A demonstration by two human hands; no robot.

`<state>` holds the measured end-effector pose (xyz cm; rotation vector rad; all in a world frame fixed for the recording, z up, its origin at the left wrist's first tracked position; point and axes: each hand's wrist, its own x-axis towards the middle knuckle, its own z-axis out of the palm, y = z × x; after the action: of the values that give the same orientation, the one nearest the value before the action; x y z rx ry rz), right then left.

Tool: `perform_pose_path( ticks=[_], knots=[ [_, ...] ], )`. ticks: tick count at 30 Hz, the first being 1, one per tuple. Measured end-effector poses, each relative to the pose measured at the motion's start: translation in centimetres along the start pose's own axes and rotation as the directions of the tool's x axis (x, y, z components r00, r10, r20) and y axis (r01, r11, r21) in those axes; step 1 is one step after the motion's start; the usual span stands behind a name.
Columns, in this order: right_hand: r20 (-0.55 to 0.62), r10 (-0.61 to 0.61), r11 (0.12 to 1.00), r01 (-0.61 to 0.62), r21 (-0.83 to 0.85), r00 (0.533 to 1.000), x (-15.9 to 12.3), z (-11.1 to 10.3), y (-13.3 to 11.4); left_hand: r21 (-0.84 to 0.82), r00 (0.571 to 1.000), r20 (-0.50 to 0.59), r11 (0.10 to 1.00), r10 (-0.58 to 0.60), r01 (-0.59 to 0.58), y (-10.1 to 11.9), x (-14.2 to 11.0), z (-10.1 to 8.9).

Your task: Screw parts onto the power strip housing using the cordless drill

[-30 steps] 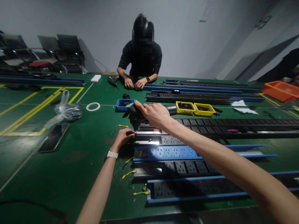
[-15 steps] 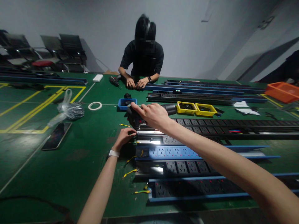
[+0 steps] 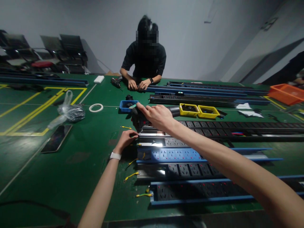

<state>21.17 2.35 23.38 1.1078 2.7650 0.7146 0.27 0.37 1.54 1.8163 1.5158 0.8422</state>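
Observation:
My right hand is wrapped round a black cordless drill held with its nose downward. The nose is over the left end of a power strip with a shiny metal casing. Beside that end is my left hand, its thumb and fingers pinched together; what they hold, if anything, is too small to make out. A yellow-green wire lies just above my left hand. Nearer to me lie more power strips, one with blue sockets and one in a blue channel, with short yellow-green wires at their left ends.
Across the green table a person works with both hands on a long blue rail. Small parts fill a blue bin and two yellow bins. A phone, a plastic bag and a white ring lie left.
The drill and my right hand have shifted slightly to the right, and a light green patch shows on the drill's top. My left hand stays at the strip's end.

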Motion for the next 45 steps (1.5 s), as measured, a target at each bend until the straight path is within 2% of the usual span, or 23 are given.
perform_pose_path(
  ticks=[9,15,25,45],
  knots=[
    [0.064,0.026,1.0,-0.026,-0.001,0.998,0.3,0.4,0.3,0.008,1.0,0.016,1.0,0.01,-0.01,-0.4,0.2,0.0],
    [0.021,0.019,1.0,-0.019,-0.001,1.0,0.5,0.0,-0.1,0.008,1.0,0.008,1.0,-0.021,0.021,0.1,0.1,0.0],
    [0.059,0.035,0.999,-0.035,0.005,0.998,0.9,0.1,0.3,-0.021,1.0,0.016,1.0,0.005,-0.005,-0.4,0.2,0.1],
    [0.032,0.018,1.0,-0.018,-0.006,0.999,0.2,0.1,-0.1,0.003,0.999,0.025,1.0,-0.031,0.031,0.3,0.1,-0.1]
  ],
)
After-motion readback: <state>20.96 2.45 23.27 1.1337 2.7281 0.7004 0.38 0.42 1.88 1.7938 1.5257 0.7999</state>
